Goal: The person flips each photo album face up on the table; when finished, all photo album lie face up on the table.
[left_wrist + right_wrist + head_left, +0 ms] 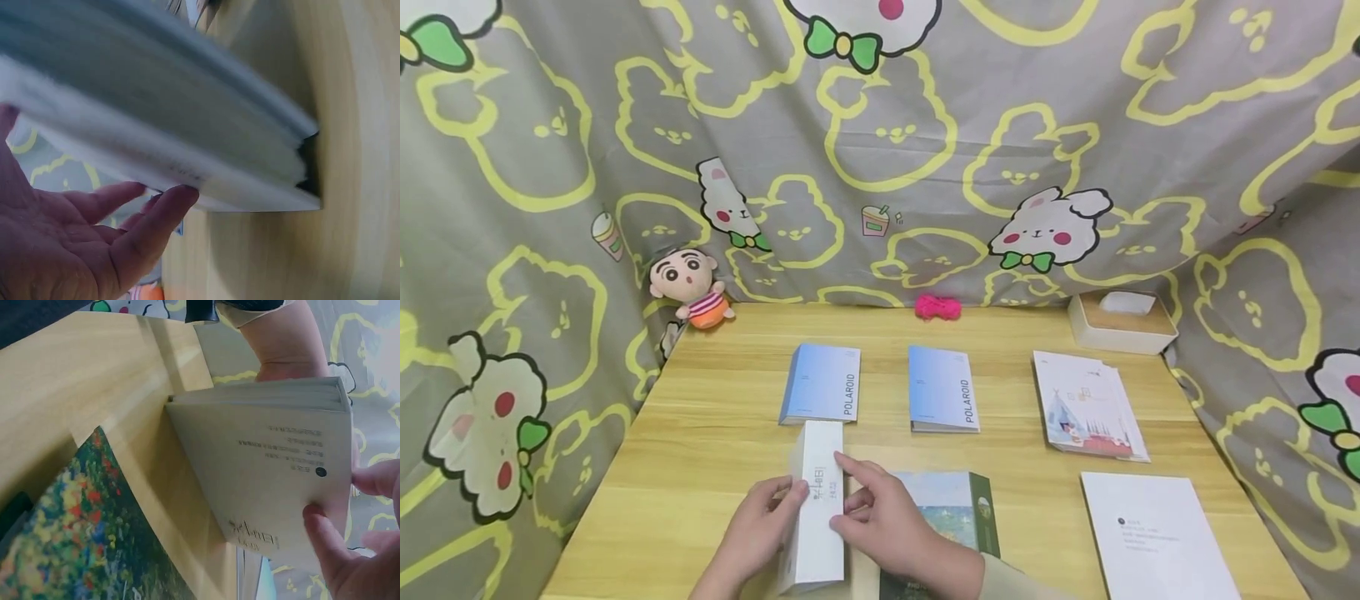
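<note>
Both hands are on the white book (822, 533), near side, left of centre, standing on edge on the wooden table (685, 433) with its spine up! The left hand (758, 529) has it from the left, thumb against the spine's edge, fingers bent in close. And here's the right hand (891, 512), half open but with a light pinch, thumb and index fingertip on the book's right edge. Just right lies the painted-cover book (951, 504), partly under the right forearm. Beyond, two blue POLAROID books (942, 387) lie apart; far right sits a tissue box (1123, 337), far left a plush doll (692, 287).
</note>
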`<state>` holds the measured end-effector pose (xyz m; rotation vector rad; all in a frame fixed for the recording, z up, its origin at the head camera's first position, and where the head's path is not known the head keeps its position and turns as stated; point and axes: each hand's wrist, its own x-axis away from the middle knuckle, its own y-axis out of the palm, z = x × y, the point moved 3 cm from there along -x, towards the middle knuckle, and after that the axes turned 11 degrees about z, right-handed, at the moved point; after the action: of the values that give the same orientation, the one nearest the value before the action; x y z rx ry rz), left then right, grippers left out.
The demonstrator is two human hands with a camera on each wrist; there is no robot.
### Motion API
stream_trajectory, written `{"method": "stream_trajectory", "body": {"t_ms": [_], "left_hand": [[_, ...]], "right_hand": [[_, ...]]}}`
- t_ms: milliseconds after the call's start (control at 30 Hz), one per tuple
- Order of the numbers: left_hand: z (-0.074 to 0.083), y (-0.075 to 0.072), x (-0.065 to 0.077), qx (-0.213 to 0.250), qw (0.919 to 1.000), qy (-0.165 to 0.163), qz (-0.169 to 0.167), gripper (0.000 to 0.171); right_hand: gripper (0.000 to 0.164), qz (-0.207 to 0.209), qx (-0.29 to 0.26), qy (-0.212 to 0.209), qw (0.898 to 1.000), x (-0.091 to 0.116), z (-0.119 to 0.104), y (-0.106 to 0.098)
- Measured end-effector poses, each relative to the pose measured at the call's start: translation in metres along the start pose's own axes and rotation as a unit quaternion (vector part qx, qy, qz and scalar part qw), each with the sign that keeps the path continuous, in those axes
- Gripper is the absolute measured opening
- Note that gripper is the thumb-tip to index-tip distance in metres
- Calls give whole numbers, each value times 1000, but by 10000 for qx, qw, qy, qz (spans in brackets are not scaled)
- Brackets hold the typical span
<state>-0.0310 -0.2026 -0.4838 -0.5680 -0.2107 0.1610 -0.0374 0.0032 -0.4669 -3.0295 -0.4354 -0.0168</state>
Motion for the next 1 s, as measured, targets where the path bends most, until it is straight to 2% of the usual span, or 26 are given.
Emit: {"method": "stream_trajectory", "body": {"t_ms": [133,233,500,600,733,833,1000], "left_hand": [[1,5,1,616,9981,83,-33,67],[2,4,3,990,9950,65,104,61],[16,-6,2,1279,9870,848,470,61],[24,-11,2,1381,9839,1003,534,61],[34,-15,3,1266,9846,1090,506,65],[40,-14,4,858,9882,1170,481,65],[43,-14,5,252,9938,897,614,63]], "right_hand": [[75,132,-252,181,9994,-2,-1,1],[71,136,-377,239,9989,-2,0,2],[65,127,-913,95,9957,-1,6,5],[65,65,-1056,76,9944,-2,7,6],[64,15,-1060,60,9943,-3,7,6],[61,-7,-1004,27,9949,-4,8,7],[51,-106,-939,-72,9955,-6,10,9]]}}
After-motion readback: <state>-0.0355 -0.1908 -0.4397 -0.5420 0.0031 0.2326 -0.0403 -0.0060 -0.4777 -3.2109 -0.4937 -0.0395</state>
